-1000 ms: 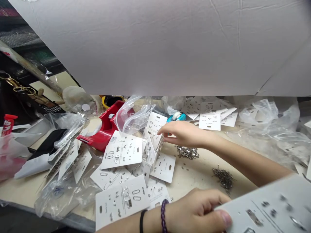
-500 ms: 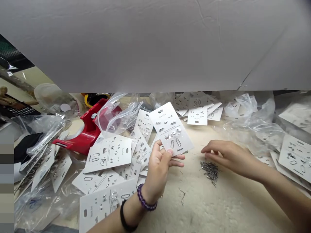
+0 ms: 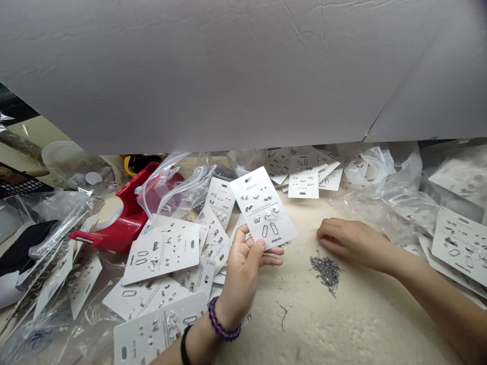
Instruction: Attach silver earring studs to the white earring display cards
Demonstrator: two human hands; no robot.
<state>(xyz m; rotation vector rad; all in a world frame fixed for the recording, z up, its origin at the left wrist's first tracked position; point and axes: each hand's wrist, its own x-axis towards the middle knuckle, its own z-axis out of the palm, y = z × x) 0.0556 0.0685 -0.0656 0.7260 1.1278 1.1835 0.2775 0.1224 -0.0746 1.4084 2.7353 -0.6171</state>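
Observation:
My left hand [image 3: 243,266] grips the lower edge of a white earring card [image 3: 263,208] between thumb and fingers, its printed front facing me. Several small silver earrings and two long oval hoops are fixed to that card. Beside the card, to the right, my right hand [image 3: 344,242] has its fingers bent together, tips down near the table. What lies between those fingertips is too small to make out. Just below them is a loose pile of small silver earring pieces [image 3: 326,272]. A thin bent silver piece [image 3: 283,317] lies alone on the tabletop.
Overlapping earring cards [image 3: 162,251] cover the left side. Behind them stands a red tool or holder [image 3: 125,215] next to clear plastic bags [image 3: 163,190]. More cards [image 3: 303,177] lie at the back, and others [image 3: 460,243] at right. A large white panel [image 3: 236,76] hangs across the top.
My right hand's fingers have drawn closer together and lowered beside the pile. My left hand still holds the card. The whole view has shifted slightly.

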